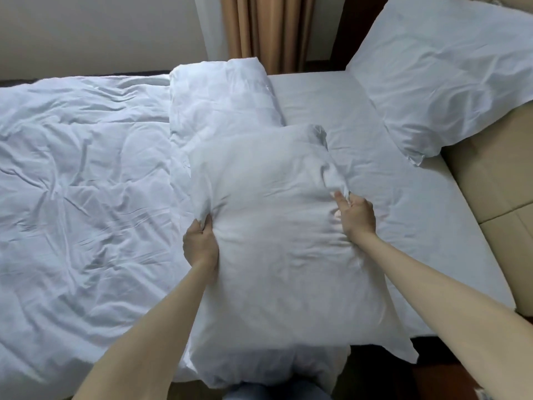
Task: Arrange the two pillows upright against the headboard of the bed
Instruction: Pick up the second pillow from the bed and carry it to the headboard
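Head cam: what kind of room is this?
Likely a hotel bedroom: a bed with plain white duvet, a padded beige headboard with one pillow leaning on it, and tan curtains behind.

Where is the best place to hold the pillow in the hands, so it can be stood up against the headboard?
Probably by its two long side edges, roughly where the left hand and right hand already pinch the held pillow, coming in from either side. It is soft and sags, so a spread two-sided grip keeps it flat for the headboard.
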`<state>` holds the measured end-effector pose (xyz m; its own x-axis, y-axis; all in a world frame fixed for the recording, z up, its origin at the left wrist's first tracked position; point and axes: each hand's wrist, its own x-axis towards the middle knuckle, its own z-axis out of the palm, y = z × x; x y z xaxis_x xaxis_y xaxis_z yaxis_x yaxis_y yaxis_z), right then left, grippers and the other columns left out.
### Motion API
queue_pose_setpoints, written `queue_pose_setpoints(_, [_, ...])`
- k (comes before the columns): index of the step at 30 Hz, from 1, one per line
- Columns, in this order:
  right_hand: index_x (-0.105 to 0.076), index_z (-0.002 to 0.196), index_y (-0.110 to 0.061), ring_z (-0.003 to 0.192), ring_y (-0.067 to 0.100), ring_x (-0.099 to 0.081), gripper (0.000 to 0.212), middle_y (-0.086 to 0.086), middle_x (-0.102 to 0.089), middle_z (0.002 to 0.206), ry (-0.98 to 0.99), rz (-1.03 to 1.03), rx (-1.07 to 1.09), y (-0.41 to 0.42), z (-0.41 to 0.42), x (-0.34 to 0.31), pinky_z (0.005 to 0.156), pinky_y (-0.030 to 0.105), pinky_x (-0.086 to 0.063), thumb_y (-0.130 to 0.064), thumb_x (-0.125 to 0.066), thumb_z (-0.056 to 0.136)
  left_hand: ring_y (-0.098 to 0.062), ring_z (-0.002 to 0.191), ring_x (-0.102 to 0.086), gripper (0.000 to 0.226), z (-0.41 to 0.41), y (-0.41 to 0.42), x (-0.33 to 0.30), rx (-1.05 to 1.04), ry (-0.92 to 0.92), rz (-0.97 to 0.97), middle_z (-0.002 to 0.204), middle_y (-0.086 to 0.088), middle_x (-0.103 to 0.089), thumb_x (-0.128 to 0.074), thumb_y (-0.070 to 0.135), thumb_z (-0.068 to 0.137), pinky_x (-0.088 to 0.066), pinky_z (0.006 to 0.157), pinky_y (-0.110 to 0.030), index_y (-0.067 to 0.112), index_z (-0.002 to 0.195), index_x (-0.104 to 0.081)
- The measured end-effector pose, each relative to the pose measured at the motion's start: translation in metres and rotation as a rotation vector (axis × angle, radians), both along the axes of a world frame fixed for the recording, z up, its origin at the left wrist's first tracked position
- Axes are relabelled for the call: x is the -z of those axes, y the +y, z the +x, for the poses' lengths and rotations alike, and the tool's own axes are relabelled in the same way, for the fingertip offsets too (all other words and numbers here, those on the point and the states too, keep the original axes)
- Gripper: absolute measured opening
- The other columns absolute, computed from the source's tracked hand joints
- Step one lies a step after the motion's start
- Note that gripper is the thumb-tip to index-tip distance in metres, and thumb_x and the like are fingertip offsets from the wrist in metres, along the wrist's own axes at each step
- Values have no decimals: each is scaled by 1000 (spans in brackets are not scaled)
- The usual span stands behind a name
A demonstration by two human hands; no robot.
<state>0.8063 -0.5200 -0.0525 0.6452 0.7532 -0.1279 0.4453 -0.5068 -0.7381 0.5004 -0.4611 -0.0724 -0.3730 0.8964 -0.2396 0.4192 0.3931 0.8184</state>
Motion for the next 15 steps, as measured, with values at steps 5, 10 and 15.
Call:
queue_pose_setpoints(5, [-28,53,-17,68,30,-47,56,1,-39,56,-47,-205,-18,3,9,33,60,36,-30,-52,-41,95,-33,90,-59,48,3,17,32,81,118,-170,93,-10,-66,-41,54,88,-48,84,-44,12,90,-63])
queue_pose_setpoints(10, [-51,113,-6,113,31,-55,47,17,-59,119,251,-264,5,30,15,41,87,36,-41,-47,-52,92,-40,112,-52,51,10,56,42,162,187,-319,122,-23,-54,-38,42,91,-39,88,-42,3,123,-49])
queue_pose_setpoints(15, [-44,136,-1,114,29,-61,78,15,-59,131,702,-363,42,60,34,33,103,44,-47,-53,-64,82,-40,118,-50,58,15,87,44,146,149,-521,131,-24,-53,-37,37,89,-38,89,-39,-2,131,-42])
